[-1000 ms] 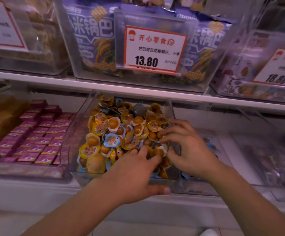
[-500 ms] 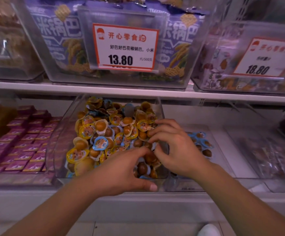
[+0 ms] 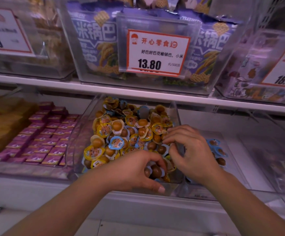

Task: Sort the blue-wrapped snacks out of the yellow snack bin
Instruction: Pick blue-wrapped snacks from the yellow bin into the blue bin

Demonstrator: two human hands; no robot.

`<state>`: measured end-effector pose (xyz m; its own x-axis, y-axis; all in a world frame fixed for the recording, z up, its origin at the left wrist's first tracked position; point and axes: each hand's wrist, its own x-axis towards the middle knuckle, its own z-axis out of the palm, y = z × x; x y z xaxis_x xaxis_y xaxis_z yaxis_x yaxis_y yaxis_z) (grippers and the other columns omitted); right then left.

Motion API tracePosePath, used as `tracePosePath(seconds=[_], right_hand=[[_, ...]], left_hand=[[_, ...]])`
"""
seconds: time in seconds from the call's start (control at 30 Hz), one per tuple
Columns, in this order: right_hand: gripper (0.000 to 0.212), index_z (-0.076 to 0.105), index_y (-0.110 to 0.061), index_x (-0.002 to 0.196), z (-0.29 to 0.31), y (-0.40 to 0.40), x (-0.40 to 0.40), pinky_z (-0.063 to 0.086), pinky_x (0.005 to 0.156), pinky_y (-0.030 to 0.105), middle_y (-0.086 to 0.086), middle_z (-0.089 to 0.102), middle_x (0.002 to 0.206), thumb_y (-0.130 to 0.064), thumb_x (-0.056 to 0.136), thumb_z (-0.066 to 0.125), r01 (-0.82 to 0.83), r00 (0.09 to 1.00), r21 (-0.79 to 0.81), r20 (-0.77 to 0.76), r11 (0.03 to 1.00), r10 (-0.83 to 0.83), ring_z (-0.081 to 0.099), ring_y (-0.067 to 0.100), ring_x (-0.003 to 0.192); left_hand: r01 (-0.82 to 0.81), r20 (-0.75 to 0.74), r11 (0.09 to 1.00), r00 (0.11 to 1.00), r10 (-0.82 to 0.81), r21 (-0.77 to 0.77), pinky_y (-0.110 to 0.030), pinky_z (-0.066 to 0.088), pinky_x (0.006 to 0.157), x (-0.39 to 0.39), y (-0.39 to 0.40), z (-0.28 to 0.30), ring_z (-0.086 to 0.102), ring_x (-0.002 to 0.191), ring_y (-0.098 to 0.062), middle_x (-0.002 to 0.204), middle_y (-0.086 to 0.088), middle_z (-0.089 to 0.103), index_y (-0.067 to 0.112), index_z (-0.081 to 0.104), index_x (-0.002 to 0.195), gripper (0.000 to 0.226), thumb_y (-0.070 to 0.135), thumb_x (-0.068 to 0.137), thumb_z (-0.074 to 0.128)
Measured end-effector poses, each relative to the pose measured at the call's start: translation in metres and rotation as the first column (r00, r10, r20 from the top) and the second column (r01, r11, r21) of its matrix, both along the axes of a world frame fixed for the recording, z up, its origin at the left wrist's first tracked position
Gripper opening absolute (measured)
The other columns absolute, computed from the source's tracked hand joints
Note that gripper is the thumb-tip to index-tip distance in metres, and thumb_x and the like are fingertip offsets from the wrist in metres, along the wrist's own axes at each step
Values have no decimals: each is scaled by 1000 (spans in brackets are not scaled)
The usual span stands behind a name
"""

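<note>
Hands: left [image 3: 135, 169] now grips snacks [image 3: 155, 170] | right [image 3: 189, 150] stays curled (contents unclear)

Access to the yellow bin [image 3: 87, 126] at centre frame is from the front and above only: the white shelf [image 3: 155, 93] with its price tag [image 3: 158, 52] hangs low over the bin's back half, and clear side walls close it left and right. Both hands crowd the front right corner, the left hand [image 3: 135, 169] curled round brown snacks [image 3: 155, 171], the right hand [image 3: 187, 150] over the wall shared with the right bin [image 3: 230, 150]. The bin's left half, with a blue snack [image 3: 117, 143], lies uncovered. Pink boxes [image 3: 41, 142] fill the lower-left tray.
</note>
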<state>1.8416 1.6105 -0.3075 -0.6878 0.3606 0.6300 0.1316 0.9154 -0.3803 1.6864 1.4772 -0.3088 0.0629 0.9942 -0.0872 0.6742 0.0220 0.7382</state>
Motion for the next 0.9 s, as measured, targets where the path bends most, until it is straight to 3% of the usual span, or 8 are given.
tracePosePath(seconds=[0.27, 0.37, 0.43, 0.53, 0.6, 0.77, 0.83, 0.9], right_hand=[[19, 76, -12, 87, 13, -9, -2, 52, 84, 39, -3, 72, 91, -12, 84, 57, 20, 987, -22, -161, 1000, -23, 65, 14, 97], [20, 72, -28, 99, 26, -28, -8, 52, 77, 21, -11, 70, 96, -21, 89, 55, 42, 954, -329, -267, 943, -136, 66, 8, 92], [21, 71, -35, 103, 30, -48, -24, 55, 75, 21, -8, 73, 101, -28, 88, 58, -31, 918, -689, -307, 724, -253, 69, 9, 93], [25, 77, -22, 101, 29, -70, -49, 55, 55, 33, 7, 77, 94, -33, 94, 56, -195, 945, -980, -196, 31, -263, 73, 20, 76], [41, 79, -13, 96, 30, -75, -56, 54, 51, 32, 14, 76, 89, -40, 96, 48, -231, 962, -948, -189, -219, -197, 72, 22, 63], [53, 71, -11, 115, 25, -69, -60, 57, 59, 36, 20, 73, 105, -52, 98, 43, -305, 942, -852, -203, -425, -269, 74, 33, 81], [53, 68, -11, 120, 25, -71, -63, 58, 72, 41, 20, 72, 110, -51, 98, 42, -302, 944, -826, -189, -477, -269, 72, 36, 95], [52, 68, -9, 121, 25, -72, -66, 58, 74, 41, 21, 72, 112, -49, 98, 43, -330, 937, -803, -218, -497, -272, 72, 36, 96]], left_hand=[[-263, 405, 960, 891, 204, 96, -18, 54, 65, -8, -3, 11, 70, 78, -6, 88, 8, 73, 22, 69, 97, 34, 29, 69, 87], [-597, 732, 801, 570, 372, 58, -22, 53, 58, -11, 1, 15, 67, 68, -18, 81, -1, 72, 19, 71, 95, 33, 34, 67, 81], [-677, 877, 733, 310, 368, -68, -24, 50, 54, -10, 3, 19, 59, 64, -20, 79, -9, 69, 20, 75, 90, 27, 34, 67, 79], [-669, 916, 712, 116, 383, -213, -27, 51, 54, -6, 6, 19, 60, 62, -21, 76, -12, 69, 19, 76, 88, 11, 25, 79, 76], [-714, 871, 680, 218, 440, -165, -29, 49, 62, -5, 6, 14, 60, 64, -22, 73, -9, 68, 19, 74, 91, 6, 21, 85, 73], [-617, 389, 697, 782, 487, 367, -12, 50, 81, -5, -2, 8, 63, 98, 8, 107, 24, 66, 42, 61, 119, 34, 49, 86, 68], [-502, 218, 758, 865, 453, 416, -13, 46, 93, -6, -4, 8, 55, 112, 11, 118, 29, 60, 50, 51, 130, 59, 64, 74, 66], [-450, 212, 793, 893, 397, 410, -17, 46, 98, -11, -5, 9, 51, 119, 10, 127, 28, 55, 54, 42, 137, 84, 67, 62, 76]])
